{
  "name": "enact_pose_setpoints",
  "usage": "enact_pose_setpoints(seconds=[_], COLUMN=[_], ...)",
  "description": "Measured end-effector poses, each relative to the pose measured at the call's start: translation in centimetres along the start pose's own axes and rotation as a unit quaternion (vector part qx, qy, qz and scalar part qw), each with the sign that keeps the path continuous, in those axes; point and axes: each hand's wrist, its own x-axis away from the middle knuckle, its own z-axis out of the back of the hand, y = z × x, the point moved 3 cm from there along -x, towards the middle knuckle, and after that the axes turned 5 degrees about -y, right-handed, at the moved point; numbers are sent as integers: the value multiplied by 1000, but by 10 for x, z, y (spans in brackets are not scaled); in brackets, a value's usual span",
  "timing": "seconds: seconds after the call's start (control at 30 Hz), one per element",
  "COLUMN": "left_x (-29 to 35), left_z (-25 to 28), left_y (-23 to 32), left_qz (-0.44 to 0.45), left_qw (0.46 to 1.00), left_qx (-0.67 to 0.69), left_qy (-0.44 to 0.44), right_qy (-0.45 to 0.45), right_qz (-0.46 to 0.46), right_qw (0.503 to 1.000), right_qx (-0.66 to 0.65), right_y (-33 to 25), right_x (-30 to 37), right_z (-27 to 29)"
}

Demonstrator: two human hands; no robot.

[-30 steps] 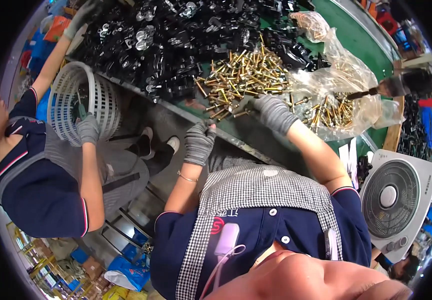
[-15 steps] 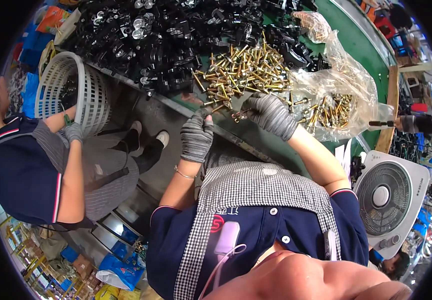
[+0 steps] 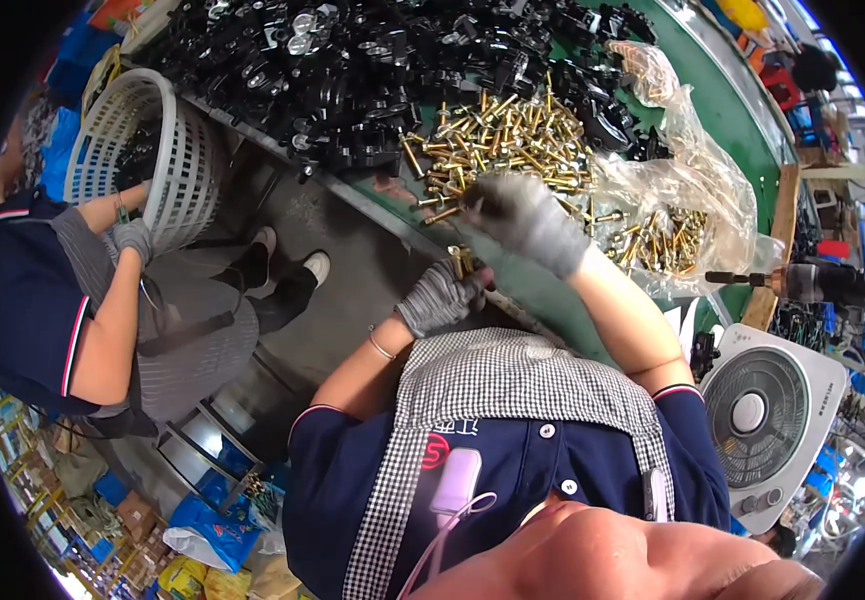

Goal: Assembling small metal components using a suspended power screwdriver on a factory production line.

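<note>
My left hand (image 3: pixel 441 300), in a grey glove with bare fingertips, is closed around a few gold-coloured bolts (image 3: pixel 461 262) by the table's near edge. Above it and to the right, my gloved right hand (image 3: pixel 531 222) reaches over the near side of a heap of gold bolts (image 3: pixel 508 145). Its fingers are smeared by motion, so whether they grip anything is unclear. Just left of those fingers lies a single bolt (image 3: pixel 443 215). Glossy black clamp-like parts (image 3: pixel 353 90) are piled behind and left of the heap.
A clear plastic bag (image 3: pixel 718 190) with more bolts lies on the green table (image 3: pixel 578 315) at right. Beyond it are a power driver (image 3: pixel 803 283) and a grey fan (image 3: pixel 768 420). On the left, a co-worker (image 3: pixel 43 300) reaches into a white basket (image 3: pixel 178 165).
My left hand has moved down toward me and turned, with bolts now showing in it. My right hand has shifted slightly left. The co-worker's hands have moved a little.
</note>
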Motion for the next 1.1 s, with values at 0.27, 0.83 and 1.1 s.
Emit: enact_pose_setpoints(seconds=[0.27, 0.83, 1.1], left_x=[12, 5, 3], left_z=[6, 15, 14], left_y=[-24, -34, -36], left_qz=[19, 40, 24], left_qw=[994, 977, 978], left_qx=[68, 171, 169], left_qy=[86, 116, 117], right_qy=[-42, -95, -139], right_qz=[-46, -26, 55], right_qw=[949, 924, 903], right_qx=[309, 370, 402], right_y=[5, -4, 9], right_x=[-71, -59, -57], right_z=[-30, -50, -60])
